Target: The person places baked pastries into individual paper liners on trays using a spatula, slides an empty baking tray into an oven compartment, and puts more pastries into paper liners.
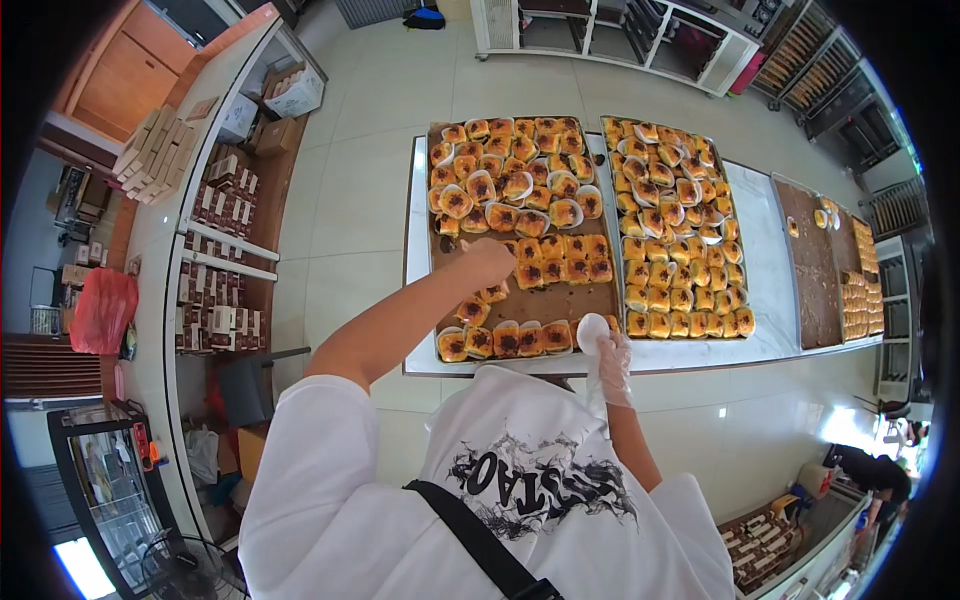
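My left hand [488,263], bare, reaches over the near tray [595,298] with its fingers curled down at the left end of a block of joined buns [563,260]. Whatever those fingers hold is hidden under the hand. In a clear plastic glove, my right hand [614,368] grips a stack of white paper cups [592,334] at the tray's front edge. Golden buns with dark topping, several sitting in paper cups [566,212], fill the tray's far half. Another row of buns [505,340] lines its front edge.
To the right, a second tray of buns [680,270] shares the white table [768,290]. Farther right lies a brown tray [812,270] with more buns. Shelves with stacked boxes [225,240] stand at left. A person [875,475] is at the lower right.
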Available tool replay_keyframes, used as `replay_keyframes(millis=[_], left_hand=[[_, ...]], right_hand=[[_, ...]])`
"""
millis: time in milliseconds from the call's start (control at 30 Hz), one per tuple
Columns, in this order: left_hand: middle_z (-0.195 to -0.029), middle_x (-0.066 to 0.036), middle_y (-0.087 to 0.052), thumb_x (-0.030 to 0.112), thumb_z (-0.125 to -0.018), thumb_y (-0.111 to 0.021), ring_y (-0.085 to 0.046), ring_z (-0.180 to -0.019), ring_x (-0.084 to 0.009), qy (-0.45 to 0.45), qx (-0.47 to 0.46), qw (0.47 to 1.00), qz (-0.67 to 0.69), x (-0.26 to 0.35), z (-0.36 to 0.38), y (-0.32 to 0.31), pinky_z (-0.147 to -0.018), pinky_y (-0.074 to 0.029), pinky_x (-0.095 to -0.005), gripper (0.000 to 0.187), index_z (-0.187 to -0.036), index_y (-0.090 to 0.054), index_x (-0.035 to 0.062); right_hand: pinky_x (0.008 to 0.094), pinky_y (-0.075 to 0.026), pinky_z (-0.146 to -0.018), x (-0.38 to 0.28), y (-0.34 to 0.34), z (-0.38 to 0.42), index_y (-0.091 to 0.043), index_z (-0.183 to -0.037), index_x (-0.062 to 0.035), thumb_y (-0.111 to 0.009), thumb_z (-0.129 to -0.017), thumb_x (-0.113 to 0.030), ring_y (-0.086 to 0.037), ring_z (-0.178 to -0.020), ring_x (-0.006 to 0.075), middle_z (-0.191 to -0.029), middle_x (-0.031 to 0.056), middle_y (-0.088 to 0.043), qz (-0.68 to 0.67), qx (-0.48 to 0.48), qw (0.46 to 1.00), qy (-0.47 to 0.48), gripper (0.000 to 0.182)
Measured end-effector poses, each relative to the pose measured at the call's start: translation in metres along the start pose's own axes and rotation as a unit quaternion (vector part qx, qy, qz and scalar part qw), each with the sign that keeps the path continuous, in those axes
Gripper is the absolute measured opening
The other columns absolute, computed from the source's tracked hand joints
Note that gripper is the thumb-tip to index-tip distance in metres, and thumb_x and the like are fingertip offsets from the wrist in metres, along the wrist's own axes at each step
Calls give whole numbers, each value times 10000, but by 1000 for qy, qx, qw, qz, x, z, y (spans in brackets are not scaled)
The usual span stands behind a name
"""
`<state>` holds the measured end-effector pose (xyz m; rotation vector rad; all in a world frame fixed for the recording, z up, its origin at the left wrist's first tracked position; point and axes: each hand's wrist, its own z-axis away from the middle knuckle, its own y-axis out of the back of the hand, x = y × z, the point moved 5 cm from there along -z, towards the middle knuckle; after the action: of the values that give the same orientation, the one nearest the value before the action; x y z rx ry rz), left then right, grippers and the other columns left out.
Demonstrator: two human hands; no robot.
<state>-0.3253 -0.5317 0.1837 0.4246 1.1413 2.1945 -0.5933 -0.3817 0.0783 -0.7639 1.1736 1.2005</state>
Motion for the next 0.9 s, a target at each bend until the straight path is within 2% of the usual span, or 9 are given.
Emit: replay_keyframes(millis=[133,233,267,367,467,667,767,867,900], left_hand=[[-761,-107,-640,34,-669,-644,-631,-752,-275,28,83,995,48,-34,24,27,-625,-508,-396,170,-801,-703,123],[-761,-100,-638,19,-719,-595,-632,-755,-273,54,81,992,82,-60,22,20,-643,-507,-400,323,-929,-713,234],[-789,-78,-652,9,-753,-558,-634,-756,-257,42,66,996,37,-61,17,15,-654,-510,-388,412,-974,-699,327],[-811,-62,-665,24,-750,-585,-634,-749,-240,92,54,994,-14,-57,13,13,-651,-513,-371,370,-963,-706,301],[-818,-105,-672,81,-719,-648,-655,-794,-236,48,54,997,-1,-60,-8,-6,-613,-527,-382,73,-768,-691,49],[-866,-117,-672,114,-724,-669,-653,-813,-253,54,-1,998,-45,-44,-15,3,-633,-536,-398,114,-791,-688,23],[-885,-116,-672,143,-745,-669,-647,-820,-262,62,-21,990,-121,-33,-38,-15,-635,-529,-412,140,-831,-701,37],[-779,-90,-665,76,-707,-656,-654,-745,-250,31,33,993,-106,-45,-45,-26,-583,-525,-379,62,-755,-691,56],[-814,-95,-667,103,-722,-661,-650,-763,-260,46,-2,995,-87,-47,-38,-19,-588,-518,-389,87,-785,-696,53]], right_hand=[[253,-433,-668,-2,1,3,-614,-921,5,-604,-816,-185,-521,-737,105,-785,41,-597,-5,18,1000,-13,217],[252,-431,-667,1,-2,2,-614,-926,7,-605,-816,-184,-519,-742,104,-797,43,-598,-4,-3,1000,-7,221],[258,-433,-673,2,-3,1,-616,-924,17,-606,-811,-185,-526,-746,113,-799,52,-606,-8,-4,1000,-11,231],[270,-435,-684,1,-7,-1,-621,-914,34,-607,-800,-182,-539,-753,129,-800,69,-620,-6,-2,1000,-14,245],[269,-432,-679,3,-5,-2,-623,-903,31,-606,-798,-170,-533,-746,125,-788,62,-615,7,7,1000,-6,227],[244,-429,-663,17,0,-3,-609,-921,4,-611,-818,-164,-519,-726,101,-804,32,-604,-5,1,1000,-3,197],[241,-430,-661,14,2,0,-607,-914,4,-611,-816,-161,-520,-726,98,-803,32,-604,-13,8,1000,-20,192],[238,-430,-651,14,7,-3,-605,-907,4,-610,-814,-159,-522,-722,97,-799,33,-605,8,11,1000,-17,187],[238,-431,-647,10,9,-2,-604,-904,3,-611,-813,-159,-522,-720,96,-799,34,-605,25,11,999,-18,186]])
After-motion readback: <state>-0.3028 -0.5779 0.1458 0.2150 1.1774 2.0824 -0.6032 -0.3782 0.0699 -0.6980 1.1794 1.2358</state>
